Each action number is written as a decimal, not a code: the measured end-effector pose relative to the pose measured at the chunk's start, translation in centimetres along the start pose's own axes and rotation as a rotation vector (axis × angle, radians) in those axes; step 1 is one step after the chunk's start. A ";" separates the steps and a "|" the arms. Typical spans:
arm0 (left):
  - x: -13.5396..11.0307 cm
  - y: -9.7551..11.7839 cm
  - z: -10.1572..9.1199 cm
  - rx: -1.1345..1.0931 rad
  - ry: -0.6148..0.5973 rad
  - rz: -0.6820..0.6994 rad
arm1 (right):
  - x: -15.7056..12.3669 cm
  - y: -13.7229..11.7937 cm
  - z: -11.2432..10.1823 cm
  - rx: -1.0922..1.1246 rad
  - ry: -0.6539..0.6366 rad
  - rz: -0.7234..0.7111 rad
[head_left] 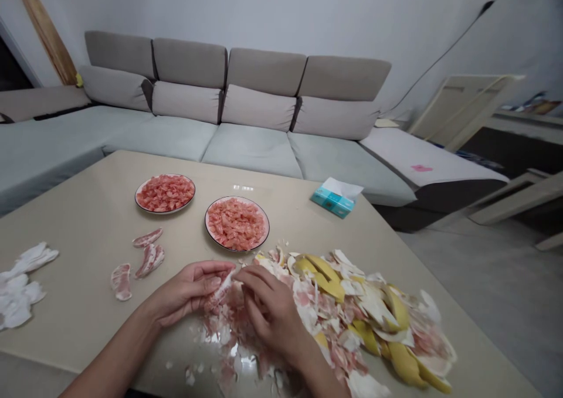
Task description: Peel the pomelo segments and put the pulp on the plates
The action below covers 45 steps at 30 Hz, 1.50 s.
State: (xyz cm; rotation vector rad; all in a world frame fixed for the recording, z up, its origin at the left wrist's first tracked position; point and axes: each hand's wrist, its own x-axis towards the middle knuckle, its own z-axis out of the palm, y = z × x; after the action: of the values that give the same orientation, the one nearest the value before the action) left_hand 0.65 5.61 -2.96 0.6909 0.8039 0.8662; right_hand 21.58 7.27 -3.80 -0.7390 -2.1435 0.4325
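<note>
Between my fingers is a pomelo segment [223, 288], pink with white membrane. My left hand [191, 291] is closed around it from the left. My right hand [273, 311] pinches at its upper right edge; the fingertips partly hide what they grip, which seems to be the membrane. Beneath both hands lie torn bits of membrane [227, 363]. Beyond them stands a plate [206, 225] heaped with peeled pink pomelo flesh [237, 222]. Several unpeeled segments [121, 281] rest on the table left of my left hand.
A second plate [165, 212] of pomelo flesh stands farther back left. Yellow and white peel [398, 357] is piled on the right. A blue tissue pack [333, 200] lies near the far right edge, crumpled white tissues [20, 295] at the left. A grey sofa [250, 143] runs behind the table [88, 210].
</note>
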 end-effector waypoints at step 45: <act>0.2 0.1 0.4 0.100 0.024 0.184 | 0.2 -0.6 0.9 0.182 0.082 0.236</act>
State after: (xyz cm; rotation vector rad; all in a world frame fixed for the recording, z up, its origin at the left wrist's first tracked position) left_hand 1.05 5.73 -2.75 0.8537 0.8181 1.0072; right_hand 20.60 6.86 -3.93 -0.8916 -1.9180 0.6998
